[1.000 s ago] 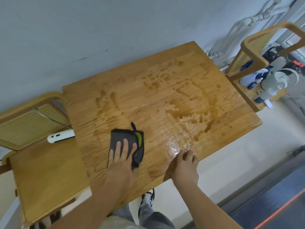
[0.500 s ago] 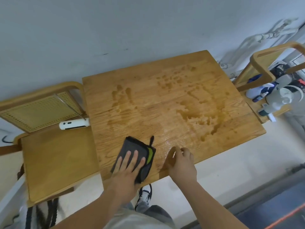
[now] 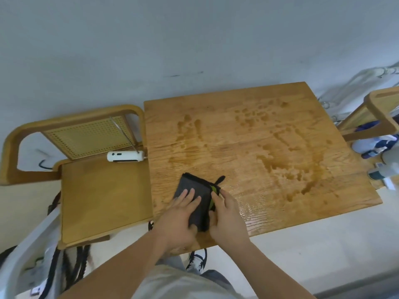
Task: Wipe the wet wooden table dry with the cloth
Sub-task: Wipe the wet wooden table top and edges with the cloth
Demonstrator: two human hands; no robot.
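The right hand (image 3: 228, 216), half a second ago resting on the near edge of the bench (image 3: 218, 98), has crossed to join the left hand (image 3: 181, 214) on the cloth (image 3: 194, 188), low in the frame just left of centre. The left hand lies flat, fingers straight and spread, pressing the dark folded cloth to the wood. The right hand curls over the cloth's right edge beside its green patch and appears to pinch the fold between thumb and fingers.

The job looks barely begun. The person seems to be regathering or refolding the cloth between strokes, while most of the water remains. The next move probably calls for a firm push up and to the right, toward the large pool (image 3: 289, 169) at centre right, with the cloth kept flat so it soaks up the water and does not smear it.

In view are one cloth, two hands and one bench. There are three main wet areas: the pool, a scatter of drops (image 3: 254, 117) above it and a streaked patch (image 3: 190, 130) at upper centre. Two chairs flank the bench, and the left chair (image 3: 101, 197) carries one white device (image 3: 125, 156).
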